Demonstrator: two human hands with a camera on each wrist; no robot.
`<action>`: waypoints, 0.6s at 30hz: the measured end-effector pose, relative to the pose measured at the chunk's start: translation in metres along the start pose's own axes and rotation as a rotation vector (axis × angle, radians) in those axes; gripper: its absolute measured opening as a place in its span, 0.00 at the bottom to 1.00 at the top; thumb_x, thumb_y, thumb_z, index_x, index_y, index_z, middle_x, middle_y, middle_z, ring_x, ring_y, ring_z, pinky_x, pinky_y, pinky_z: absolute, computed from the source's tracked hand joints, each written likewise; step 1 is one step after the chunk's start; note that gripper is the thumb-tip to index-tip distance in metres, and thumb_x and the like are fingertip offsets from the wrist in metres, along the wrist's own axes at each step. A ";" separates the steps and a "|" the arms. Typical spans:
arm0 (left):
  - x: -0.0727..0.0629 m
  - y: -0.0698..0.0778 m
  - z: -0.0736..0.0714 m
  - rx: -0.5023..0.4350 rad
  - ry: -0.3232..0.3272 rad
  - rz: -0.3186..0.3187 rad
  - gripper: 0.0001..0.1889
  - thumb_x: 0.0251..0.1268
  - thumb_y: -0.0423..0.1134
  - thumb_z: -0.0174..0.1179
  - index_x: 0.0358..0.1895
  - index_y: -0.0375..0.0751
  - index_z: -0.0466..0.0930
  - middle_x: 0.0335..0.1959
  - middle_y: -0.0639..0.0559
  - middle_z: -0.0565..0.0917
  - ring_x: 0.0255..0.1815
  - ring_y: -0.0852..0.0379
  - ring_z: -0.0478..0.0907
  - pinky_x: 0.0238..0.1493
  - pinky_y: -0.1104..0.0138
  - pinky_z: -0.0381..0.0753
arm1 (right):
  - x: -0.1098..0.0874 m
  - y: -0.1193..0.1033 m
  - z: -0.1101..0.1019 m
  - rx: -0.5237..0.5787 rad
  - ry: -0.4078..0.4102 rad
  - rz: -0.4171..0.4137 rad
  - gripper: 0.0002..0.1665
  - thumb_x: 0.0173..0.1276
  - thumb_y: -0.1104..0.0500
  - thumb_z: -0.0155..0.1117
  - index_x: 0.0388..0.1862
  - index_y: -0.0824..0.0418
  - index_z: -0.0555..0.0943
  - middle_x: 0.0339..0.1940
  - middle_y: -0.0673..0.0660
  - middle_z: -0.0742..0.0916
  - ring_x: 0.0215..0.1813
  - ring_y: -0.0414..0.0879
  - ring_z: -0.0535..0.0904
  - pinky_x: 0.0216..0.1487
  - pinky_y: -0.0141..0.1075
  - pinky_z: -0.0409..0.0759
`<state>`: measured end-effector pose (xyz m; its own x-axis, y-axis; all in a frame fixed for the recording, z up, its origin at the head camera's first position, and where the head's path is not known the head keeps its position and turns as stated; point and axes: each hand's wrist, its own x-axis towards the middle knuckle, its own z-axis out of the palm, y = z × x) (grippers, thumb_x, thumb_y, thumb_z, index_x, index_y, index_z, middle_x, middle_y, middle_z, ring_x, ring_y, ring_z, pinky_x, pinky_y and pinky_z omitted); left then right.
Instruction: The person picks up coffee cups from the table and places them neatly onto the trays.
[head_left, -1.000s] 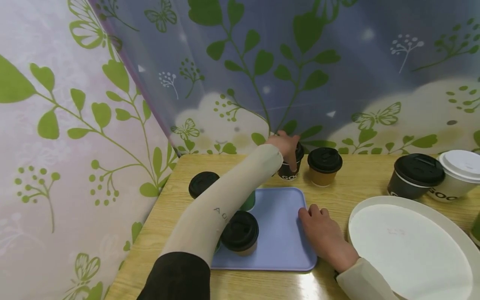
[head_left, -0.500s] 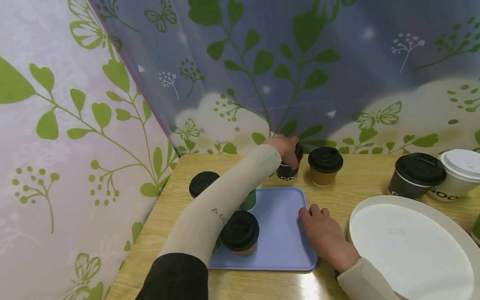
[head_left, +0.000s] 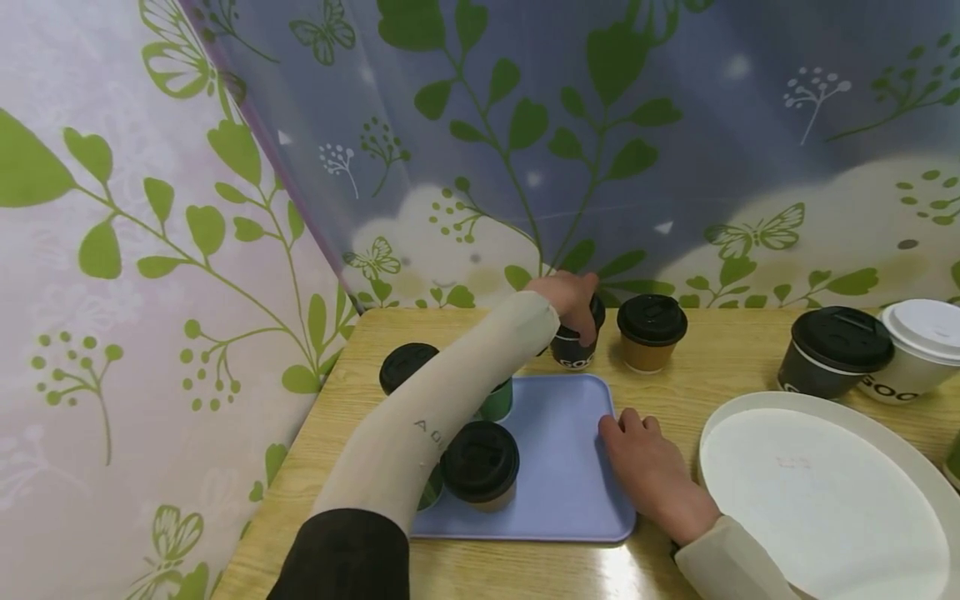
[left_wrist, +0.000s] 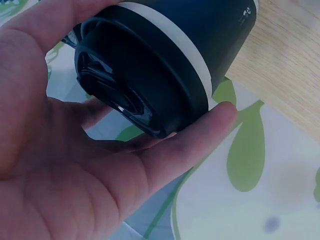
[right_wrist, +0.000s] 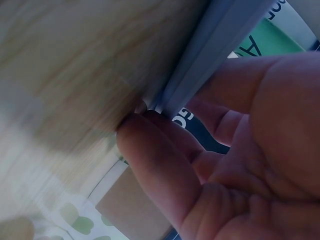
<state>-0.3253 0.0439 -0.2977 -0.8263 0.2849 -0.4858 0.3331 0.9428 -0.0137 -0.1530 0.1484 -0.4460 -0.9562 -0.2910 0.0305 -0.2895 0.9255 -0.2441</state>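
My left hand [head_left: 568,302] reaches across to the back of the table and holds a black paper coffee cup [head_left: 574,350] with a black lid. In the left wrist view, thumb and fingers spread around the lid [left_wrist: 135,75]. At the right side of the blue tray [head_left: 562,467], my right hand [head_left: 648,471] grips the rim; the right wrist view has fingers on both sides of the tray edge [right_wrist: 205,65]. On the tray stand a brown cup [head_left: 480,467] with a black lid and green cups [head_left: 497,402], partly hidden by my left sleeve.
A brown lidded cup [head_left: 651,332] stands just right of the held one. Further right are a black cup [head_left: 832,354], a white-lidded cup [head_left: 918,350] and a round white tray [head_left: 821,500]. A black lid [head_left: 407,367] shows left of my sleeve. A patterned curtain backs the table.
My left hand and the black coffee cup have shifted slightly toward me and to the left, nearer the tray's back edge. The right hand stays at the tray's rim.
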 end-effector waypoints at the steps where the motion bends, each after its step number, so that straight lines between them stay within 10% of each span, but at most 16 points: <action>1: -0.001 -0.001 0.000 -0.006 0.000 0.002 0.54 0.61 0.52 0.71 0.85 0.63 0.43 0.80 0.52 0.63 0.73 0.55 0.68 0.54 0.61 0.79 | 0.000 0.000 0.000 0.000 -0.006 0.002 0.10 0.75 0.73 0.55 0.52 0.66 0.74 0.44 0.66 0.76 0.39 0.60 0.73 0.28 0.50 0.77; 18: -0.014 -0.004 -0.013 -0.019 -0.006 0.102 0.49 0.60 0.55 0.71 0.81 0.63 0.50 0.76 0.52 0.67 0.63 0.55 0.72 0.50 0.60 0.78 | 0.001 -0.001 -0.001 -0.012 -0.006 0.005 0.09 0.75 0.72 0.56 0.51 0.65 0.74 0.43 0.66 0.76 0.39 0.61 0.74 0.27 0.50 0.78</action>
<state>-0.3210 0.0380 -0.2798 -0.7856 0.3786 -0.4894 0.4067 0.9120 0.0526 -0.1533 0.1473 -0.4445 -0.9573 -0.2879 0.0240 -0.2855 0.9298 -0.2324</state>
